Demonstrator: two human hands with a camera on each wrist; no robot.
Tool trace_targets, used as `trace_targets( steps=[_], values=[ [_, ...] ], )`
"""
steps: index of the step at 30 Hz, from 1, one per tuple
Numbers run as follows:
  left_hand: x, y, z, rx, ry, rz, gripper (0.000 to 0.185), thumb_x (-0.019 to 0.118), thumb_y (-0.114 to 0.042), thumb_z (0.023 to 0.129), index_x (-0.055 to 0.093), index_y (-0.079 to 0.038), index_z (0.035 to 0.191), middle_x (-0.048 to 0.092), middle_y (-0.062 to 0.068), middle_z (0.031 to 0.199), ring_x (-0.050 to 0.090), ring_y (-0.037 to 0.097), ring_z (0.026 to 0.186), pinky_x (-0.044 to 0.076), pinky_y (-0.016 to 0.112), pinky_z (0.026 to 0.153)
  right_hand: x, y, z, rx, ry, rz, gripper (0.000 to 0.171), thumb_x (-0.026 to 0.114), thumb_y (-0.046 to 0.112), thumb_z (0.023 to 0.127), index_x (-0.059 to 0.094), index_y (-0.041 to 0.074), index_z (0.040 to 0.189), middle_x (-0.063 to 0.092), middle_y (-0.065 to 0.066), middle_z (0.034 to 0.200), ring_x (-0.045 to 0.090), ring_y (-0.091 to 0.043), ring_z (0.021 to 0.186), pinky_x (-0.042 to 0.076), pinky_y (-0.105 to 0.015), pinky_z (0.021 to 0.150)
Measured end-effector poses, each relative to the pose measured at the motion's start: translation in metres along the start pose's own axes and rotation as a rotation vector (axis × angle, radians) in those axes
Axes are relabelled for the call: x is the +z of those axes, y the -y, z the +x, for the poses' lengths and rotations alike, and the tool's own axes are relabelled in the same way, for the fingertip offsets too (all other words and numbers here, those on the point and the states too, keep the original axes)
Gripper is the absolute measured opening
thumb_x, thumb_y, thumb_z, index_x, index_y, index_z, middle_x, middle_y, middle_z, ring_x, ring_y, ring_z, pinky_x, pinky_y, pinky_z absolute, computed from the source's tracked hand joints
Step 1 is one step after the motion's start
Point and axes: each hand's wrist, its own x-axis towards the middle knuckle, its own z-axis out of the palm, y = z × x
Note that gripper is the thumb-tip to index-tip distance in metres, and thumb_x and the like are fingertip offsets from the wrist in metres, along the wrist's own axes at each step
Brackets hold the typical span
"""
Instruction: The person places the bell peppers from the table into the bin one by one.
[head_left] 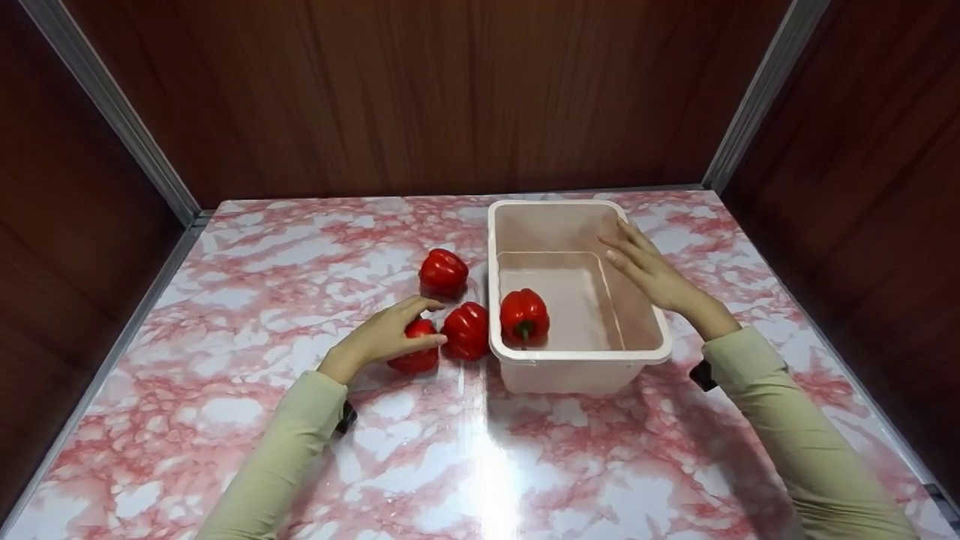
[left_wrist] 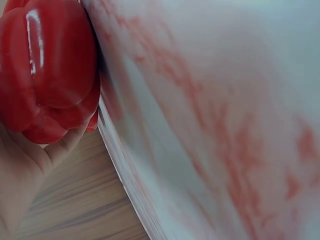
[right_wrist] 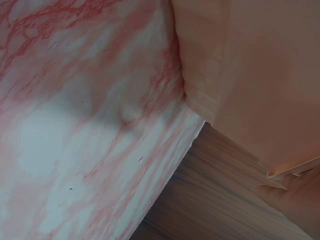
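The left hand [head_left: 386, 335] curls around a glossy red bell pepper [head_left: 415, 352] on the pink marbled tabletop [head_left: 247, 300]. The right hand [head_left: 651, 270], fingers straight, rests against the pale pink plastic tub's [head_left: 577, 360] right rim.

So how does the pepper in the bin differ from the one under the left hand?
The pepper in the bin sits inside the pink bin at its near end, untouched; the pepper under the left hand lies on the marble table, gripped by the left hand. The first shows its whole body and green stem; the second is partly covered by fingers. Both are glossy red.
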Motion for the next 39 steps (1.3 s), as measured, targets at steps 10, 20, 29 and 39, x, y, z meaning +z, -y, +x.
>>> trace_targets(
  steps=[10, 20, 29, 39],
  values=[
    [0.001, 0.002, -0.006, 0.0, 0.002, 0.018, 0.072, 0.053, -0.073, 0.074, 0.049, -0.029, 0.131, 0.051, -0.007, 0.125, 0.054, 0.017, 0.11, 0.048, 0.039, 0.086, 0.0, 0.001, 0.0, 0.003, 0.001, -0.007, 0.048, 0.039, 0.039, 0.099, 0.042, 0.013, 0.14, 0.006, -0.011, 0.155, -0.002, -0.031, 0.142, 0.003, -0.06, 0.109],
    [0.001, 0.003, -0.01, -0.011, 0.015, 0.001, 0.071, 0.057, -0.071, 0.073, 0.05, -0.028, 0.13, 0.052, -0.008, 0.125, 0.055, 0.014, 0.103, 0.049, 0.036, 0.084, -0.001, 0.001, -0.001, 0.005, 0.0, -0.013, 0.047, 0.038, 0.038, 0.099, 0.042, 0.015, 0.14, 0.006, -0.011, 0.155, -0.002, -0.032, 0.142, 0.003, -0.06, 0.109],
    [0.0, 0.002, -0.011, 0.007, 0.024, 0.007, 0.068, 0.058, -0.071, 0.073, 0.049, -0.031, 0.128, 0.053, -0.007, 0.123, 0.057, 0.014, 0.102, 0.049, 0.035, 0.084, -0.001, 0.001, -0.001, 0.002, -0.002, -0.014, 0.047, 0.038, 0.038, 0.099, 0.042, 0.015, 0.14, 0.006, -0.012, 0.155, -0.001, -0.033, 0.142, 0.002, -0.06, 0.109],
    [0.001, 0.003, -0.012, -0.008, 0.039, -0.01, 0.069, 0.063, -0.066, 0.073, 0.048, -0.03, 0.13, 0.055, -0.009, 0.122, 0.056, 0.012, 0.102, 0.048, 0.035, 0.085, -0.001, 0.001, -0.001, -0.001, -0.003, -0.019, 0.048, 0.038, 0.038, 0.099, 0.042, 0.014, 0.14, 0.006, -0.012, 0.155, -0.002, -0.034, 0.142, 0.002, -0.06, 0.109]
  ],
)
